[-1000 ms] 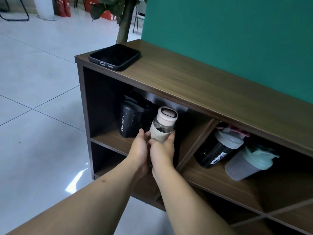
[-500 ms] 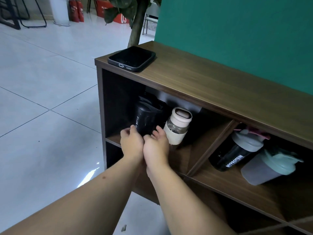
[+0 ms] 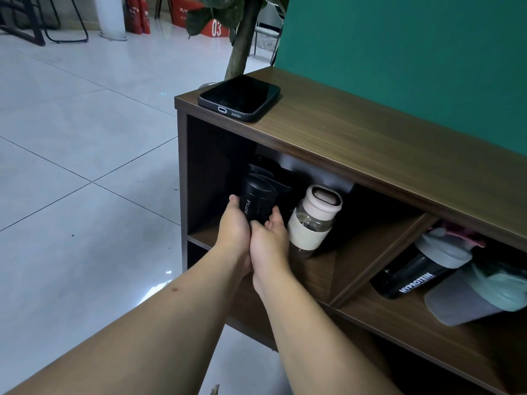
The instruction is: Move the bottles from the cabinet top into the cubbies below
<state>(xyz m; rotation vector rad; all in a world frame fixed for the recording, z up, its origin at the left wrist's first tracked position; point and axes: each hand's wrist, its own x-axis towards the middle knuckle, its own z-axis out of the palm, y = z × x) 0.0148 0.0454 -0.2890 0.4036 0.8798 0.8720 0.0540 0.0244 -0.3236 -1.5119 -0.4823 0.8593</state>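
Note:
A black sport bottle [image 3: 258, 199] stands in the left cubby of the brown cabinet [image 3: 370, 143]. My left hand [image 3: 234, 229] wraps its left side and my right hand [image 3: 269, 243] cups its right side and base. Just right of my hands a cream-capped clear bottle [image 3: 313, 220] stands free in the same cubby. In the cubby to the right, a black shaker with a grey lid [image 3: 422, 269] and a translucent shaker with a mint lid [image 3: 479, 295] lean to the right.
A black phone [image 3: 239, 96] lies on the cabinet top at its left corner. A slanted divider [image 3: 382, 258] separates the two cubbies. A green wall [image 3: 413, 52] backs the cabinet, with a plant trunk [image 3: 242, 47] behind its left end. Tiled floor spreads to the left.
Both hands let go of the cream-capped bottle, which now stands alone, and shifted left onto the black sport bottle. The view has moved left.

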